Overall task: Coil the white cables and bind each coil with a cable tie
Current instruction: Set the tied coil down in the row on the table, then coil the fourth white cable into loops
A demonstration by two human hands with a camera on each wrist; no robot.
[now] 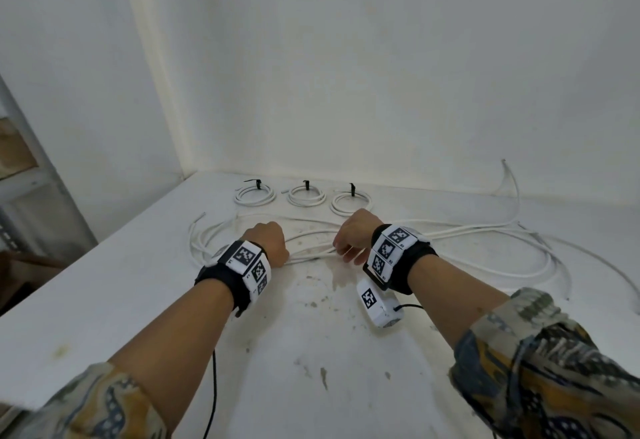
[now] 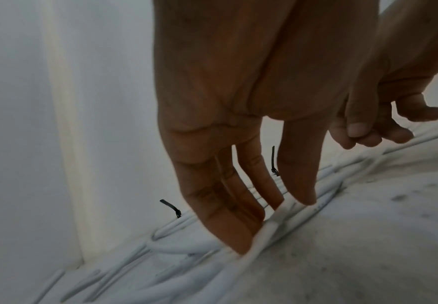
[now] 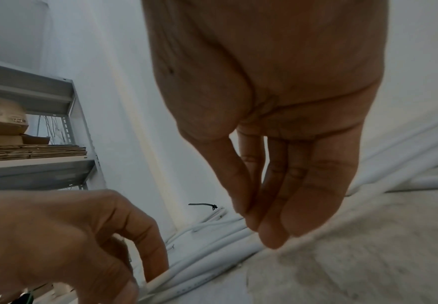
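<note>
Left hand (image 1: 268, 243) pinches loose white cable (image 1: 450, 230) on the table (image 1: 104, 300); right hand (image 1: 353, 237) hovers above it, fingers straight and together. Advice: separate one strand, then wind even loops like the three tied coils (image 1: 306, 194).

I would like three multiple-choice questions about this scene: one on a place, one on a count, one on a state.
1. Where do the bound coils lie?
A. by the far wall
B. at the near table edge
C. on the shelf

2. How many coils are bound?
A. one
B. three
C. five

3. What state is the cable under the hands in?
A. loose, no tie
B. tied
C. cut in pieces

Answers:
1 A: the coils lie in a row near the wall.
2 B: three coils carry a black tie each.
3 A: the cable spreads in wide loops by the left hand and right hand.
</note>
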